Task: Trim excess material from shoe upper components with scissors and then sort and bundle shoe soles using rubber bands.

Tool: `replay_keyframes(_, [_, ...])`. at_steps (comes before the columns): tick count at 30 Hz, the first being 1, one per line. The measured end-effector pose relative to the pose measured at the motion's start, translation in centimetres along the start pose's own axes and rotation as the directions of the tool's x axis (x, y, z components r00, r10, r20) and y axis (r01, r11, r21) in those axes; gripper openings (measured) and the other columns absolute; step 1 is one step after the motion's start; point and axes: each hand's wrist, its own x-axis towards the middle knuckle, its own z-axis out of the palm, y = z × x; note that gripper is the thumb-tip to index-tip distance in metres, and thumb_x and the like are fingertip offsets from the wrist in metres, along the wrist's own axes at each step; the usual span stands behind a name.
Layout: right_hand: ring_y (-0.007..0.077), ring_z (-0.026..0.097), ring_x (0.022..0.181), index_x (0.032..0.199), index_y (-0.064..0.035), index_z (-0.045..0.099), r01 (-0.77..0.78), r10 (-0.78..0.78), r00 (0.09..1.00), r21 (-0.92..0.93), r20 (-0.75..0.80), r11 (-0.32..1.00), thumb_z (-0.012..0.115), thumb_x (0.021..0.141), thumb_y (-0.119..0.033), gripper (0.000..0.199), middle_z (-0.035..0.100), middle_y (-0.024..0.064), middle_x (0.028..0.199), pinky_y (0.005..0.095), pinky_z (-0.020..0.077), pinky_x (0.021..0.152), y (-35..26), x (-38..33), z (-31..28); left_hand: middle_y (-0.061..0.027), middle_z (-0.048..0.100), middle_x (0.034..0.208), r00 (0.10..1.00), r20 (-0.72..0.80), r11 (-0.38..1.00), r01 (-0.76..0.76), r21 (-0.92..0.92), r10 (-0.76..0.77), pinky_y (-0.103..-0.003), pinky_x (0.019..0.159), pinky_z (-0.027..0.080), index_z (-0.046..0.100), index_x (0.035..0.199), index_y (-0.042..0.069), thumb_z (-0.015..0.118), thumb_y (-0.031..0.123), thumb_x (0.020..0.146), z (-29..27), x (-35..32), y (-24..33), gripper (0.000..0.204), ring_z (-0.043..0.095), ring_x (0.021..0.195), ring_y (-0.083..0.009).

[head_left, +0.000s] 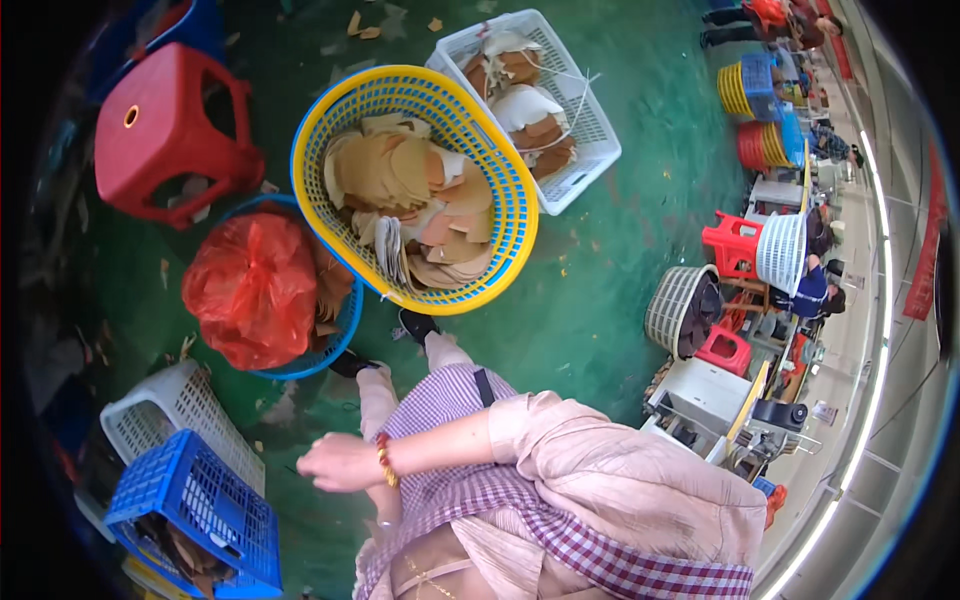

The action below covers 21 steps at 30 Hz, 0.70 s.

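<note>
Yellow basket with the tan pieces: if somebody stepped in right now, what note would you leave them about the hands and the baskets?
Right hand: hovers over the lap, reaching left, nothing visible in it; grip unclear.
Left hand: out of view.
Things: yellow basket heaped with tan pieces, beyond the feet; white crate behind it, partly filled; red bag in a blue basket to the left.
Done: pieces lie in both containers.
Left: the heap looks untouched; which pieces are finished cannot be told.
</note>
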Motion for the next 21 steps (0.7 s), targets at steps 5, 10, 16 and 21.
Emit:
replay_keyframes(5, [0.0438, 0.06, 0.068, 0.078, -0.0023, 0.059, -0.301, 0.296, 0.95, -0.036, -0.096, 0.953, 0.056, 0.077, -0.018, 0.016, 0.065, 0.0203, 0.075, 0.0489, 0.0477, 0.062, 3.7, -9.7, -4.6, -0.0161, 0.059, 0.088, 0.999, -0.025, 0.969, -0.014, 0.246, 0.021, -0.043, 0.074, 0.046, 0.065, 0.091, 0.004, 0.059, 0.007, 0.077, 1.1, -5.9, -1.1, 0.015, 0.055, 0.079, -0.0345])
replay_keyframes(10, [0.0354, 0.062, 0.069, 0.09, -0.0036, 0.063, -0.445, 0.438, 0.893, -0.056, -0.1, 0.894, 0.059, 0.08, -0.014, 0.015, 0.067, 0.0137, 0.078, 0.043, 0.0496, 0.064, 6.9, -17.1, -6.7, -0.0141, 0.059, 0.088, 0.995, 0.035, 0.948, -0.1, 0.302, 0.094, -0.041, 0.073, 0.046, 0.066, 0.092, 0.005, 0.059, 0.007, 0.077, 0.0, -7.4, 2.1, 0.016, 0.055, 0.079, -0.033])
replay_keyframes(16, [0.0305, 0.064, 0.071, 0.092, -0.0039, 0.065, -0.49, 0.497, 0.849, 0.082, -0.18, 0.868, 0.061, 0.083, -0.014, 0.015, 0.068, 0.0116, 0.08, 0.0387, 0.0518, 0.066, 10.9, -22.0, -5.4, -0.0126, 0.059, 0.088, 0.982, 0.14, 0.889, -0.178, 0.422, 0.13, -0.039, 0.072, 0.047, 0.066, 0.092, 0.006, 0.06, 0.007, 0.077, -0.9, -6.5, 4.6, 0.016, 0.056, 0.078, -0.0316])
replay_keyframes(21, [0.0299, 0.064, 0.072, 0.092, -0.0039, 0.066, -0.536, 0.574, 0.782, 0.21, -0.243, 0.818, 0.06, 0.084, -0.014, 0.014, 0.069, 0.0115, 0.082, 0.0378, 0.0523, 0.068, 12.2, -23.2, -5.0, -0.0125, 0.059, 0.088, 0.976, 0.187, 0.879, -0.182, 0.442, 0.108, -0.039, 0.073, 0.047, 0.066, 0.091, 0.006, 0.059, 0.007, 0.077, -1.6, -5.7, 6.5, 0.016, 0.056, 0.079, -0.0318])
